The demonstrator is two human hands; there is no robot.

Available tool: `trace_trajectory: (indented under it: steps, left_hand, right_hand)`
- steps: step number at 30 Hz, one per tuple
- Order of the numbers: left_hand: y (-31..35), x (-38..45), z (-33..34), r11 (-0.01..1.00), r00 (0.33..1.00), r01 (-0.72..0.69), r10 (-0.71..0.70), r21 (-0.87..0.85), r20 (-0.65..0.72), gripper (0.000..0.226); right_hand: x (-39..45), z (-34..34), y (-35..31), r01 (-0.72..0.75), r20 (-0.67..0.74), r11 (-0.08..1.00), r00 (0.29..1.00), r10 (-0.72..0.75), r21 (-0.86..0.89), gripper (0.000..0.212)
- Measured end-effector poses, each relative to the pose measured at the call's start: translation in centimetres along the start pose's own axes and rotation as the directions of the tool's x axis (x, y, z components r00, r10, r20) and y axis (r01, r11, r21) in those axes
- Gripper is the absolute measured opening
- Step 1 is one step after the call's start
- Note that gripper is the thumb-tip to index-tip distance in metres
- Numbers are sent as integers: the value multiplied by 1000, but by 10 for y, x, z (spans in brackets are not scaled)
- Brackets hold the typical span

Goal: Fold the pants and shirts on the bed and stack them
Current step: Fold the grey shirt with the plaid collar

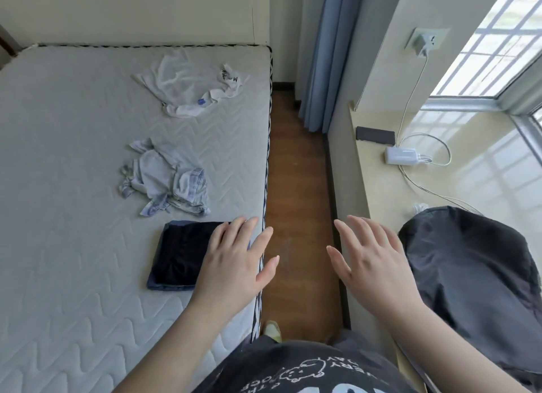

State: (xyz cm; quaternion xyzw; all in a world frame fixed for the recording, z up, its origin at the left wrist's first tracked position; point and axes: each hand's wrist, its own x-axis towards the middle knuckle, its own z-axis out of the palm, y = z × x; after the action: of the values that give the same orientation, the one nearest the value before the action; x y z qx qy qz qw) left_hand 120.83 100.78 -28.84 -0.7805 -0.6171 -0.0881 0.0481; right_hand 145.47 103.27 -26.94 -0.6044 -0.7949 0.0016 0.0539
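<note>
I hold both hands out in front of me, palms down, fingers straight and spread, gripping nothing. My left hand (234,263) hovers over the right edge of the bed (73,246), its fingers (249,225) over the near right corner of the folded dark pants (181,254); I cannot tell whether they touch the cloth. My right hand (372,260) hangs over the wooden floor (296,187) between the bed and the window ledge (381,193).

The folded pants lie flat near the bed's right edge. Just beyond them sits a crumpled light checked shirt (167,181), and farther up the bed a crumpled white shirt (190,84), both unfolded and apart from each other.

On the ledge lie a white charger (401,155) with its cable, a dark phone (375,135) and a dark bag (469,275).
</note>
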Motion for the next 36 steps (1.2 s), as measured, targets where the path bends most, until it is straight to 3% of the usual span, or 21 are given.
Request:
trace_trajectory:
  steps: [10,17,22,27,36]
  left_hand:
    - [-9,119,31,1000,999,-26,26,1,27,46]
    - [1,217,52,999,997,9,-14,54,82,48]
    - [-13,279,49,990,997,70,-72,121,17,46]
    - [-41,296,49,968,977,206,-210,142,18,45]
    - [-117,288,77,865,871,484,-491,132,25,45]
  right_hand:
    - [97,25,47,-18,-32,1000,999,17,-24,52]
    - [194,45,101,41,-30,998,999,-39,44,52]
    - [267,49,134,143,8,988,990,-143,52,56]
    - [331,54,120,247,69,965,965,-253,84,58]
    - [432,73,41,463,85,876,876,-476,134,53]
